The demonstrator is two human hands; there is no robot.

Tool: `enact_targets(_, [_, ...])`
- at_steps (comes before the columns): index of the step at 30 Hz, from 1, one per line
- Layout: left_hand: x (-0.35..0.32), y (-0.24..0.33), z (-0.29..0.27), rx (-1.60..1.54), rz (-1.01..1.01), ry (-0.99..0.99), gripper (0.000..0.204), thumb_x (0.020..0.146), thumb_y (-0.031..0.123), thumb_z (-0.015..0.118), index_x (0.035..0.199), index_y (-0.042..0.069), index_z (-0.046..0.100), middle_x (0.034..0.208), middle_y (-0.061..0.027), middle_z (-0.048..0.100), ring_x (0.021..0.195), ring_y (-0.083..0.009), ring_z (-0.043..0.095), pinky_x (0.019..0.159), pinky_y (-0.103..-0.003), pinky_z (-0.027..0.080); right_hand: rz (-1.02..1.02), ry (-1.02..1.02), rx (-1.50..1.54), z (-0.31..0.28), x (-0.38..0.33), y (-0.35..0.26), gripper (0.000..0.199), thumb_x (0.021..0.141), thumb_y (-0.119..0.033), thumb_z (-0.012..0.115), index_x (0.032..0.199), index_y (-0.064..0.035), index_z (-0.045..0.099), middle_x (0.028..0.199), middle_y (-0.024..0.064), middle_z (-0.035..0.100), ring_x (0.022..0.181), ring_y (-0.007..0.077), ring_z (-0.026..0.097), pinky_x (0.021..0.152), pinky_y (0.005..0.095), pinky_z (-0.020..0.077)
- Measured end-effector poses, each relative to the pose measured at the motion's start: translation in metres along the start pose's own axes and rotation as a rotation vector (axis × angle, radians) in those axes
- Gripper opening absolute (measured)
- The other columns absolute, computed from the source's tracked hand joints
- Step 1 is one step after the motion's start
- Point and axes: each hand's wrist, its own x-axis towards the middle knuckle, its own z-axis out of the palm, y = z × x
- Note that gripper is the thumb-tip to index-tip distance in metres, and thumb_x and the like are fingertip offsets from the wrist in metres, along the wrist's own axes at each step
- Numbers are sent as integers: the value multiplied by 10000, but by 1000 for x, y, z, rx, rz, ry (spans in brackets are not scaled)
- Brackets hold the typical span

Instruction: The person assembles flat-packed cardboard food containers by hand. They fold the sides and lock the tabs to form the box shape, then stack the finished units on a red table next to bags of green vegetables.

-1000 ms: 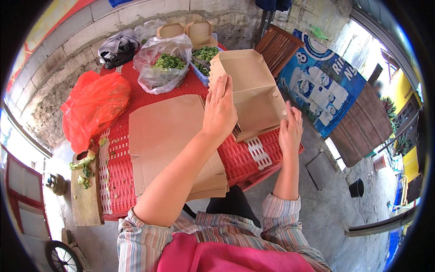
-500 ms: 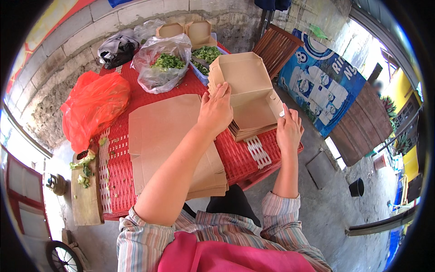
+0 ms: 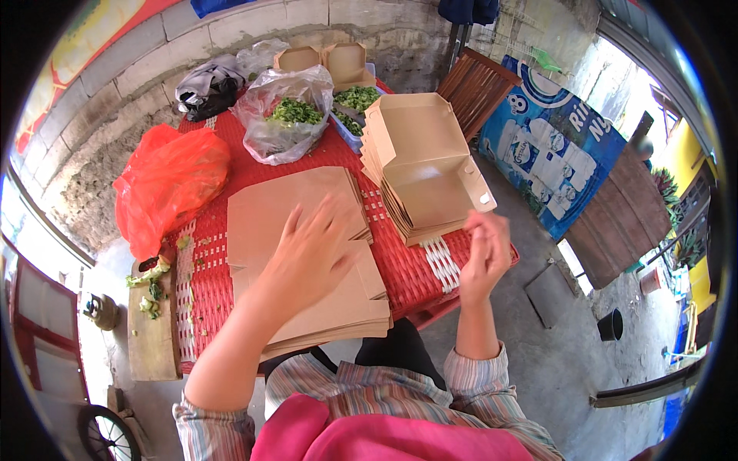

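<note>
My left hand (image 3: 311,250) hovers over a stack of flat cardboard box blanks (image 3: 292,188) on the red woven table. Its fingers are spread, slightly blurred, and nothing is in them. To the right stands a nested pile of folded cardboard boxes (image 3: 419,131), lids raised. The top box has its inside facing up and a slotted front flap at its right corner. Just off that corner is my right hand (image 3: 486,253), its fingers half bent and blurred by motion. I see nothing held in it.
A clear plastic bag of chopped greens (image 3: 296,111) and a blue basket of greens (image 3: 356,98) sit farther back. At left lie a red plastic bag (image 3: 171,180) and a wooden board (image 3: 151,338) with vegetable scraps. A brown wooden chair (image 3: 478,88) stands beyond the boxes.
Both hands have let go of the folded box on the pile. My left hand has moved left and nearer, over the flat blanks; my right hand has drawn back slightly toward me.
</note>
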Motion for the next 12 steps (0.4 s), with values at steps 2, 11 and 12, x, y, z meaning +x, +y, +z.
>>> enact_targets(2, [-41,-6,1,23,-4,-58,608,923,294,624,1450,79,410,1512,-178,373,1439,-324,297,1170,-530,215,206,-161,227,14,-17,-17,212,904,46,499,1015,32,679,915,85,638,863,153,597,720,266,471])
enact_targets(11, [-120,-3,6,-105,-229,-180,731,834,407,718,1421,54,465,1527,-180,365,1432,-344,318,1155,-542,238,-51,-951,198,51,-41,-35,211,889,-94,638,1085,-66,712,1033,85,693,981,218,636,853,350,481])
enact_targets(12, [-124,-6,10,-131,-221,-166,744,830,412,730,1423,55,458,1537,-199,340,1433,-392,296,1155,-556,231,-51,-1008,171,50,-42,-35,224,890,-124,654,1104,-85,711,1073,92,693,1029,232,630,884,354,470])
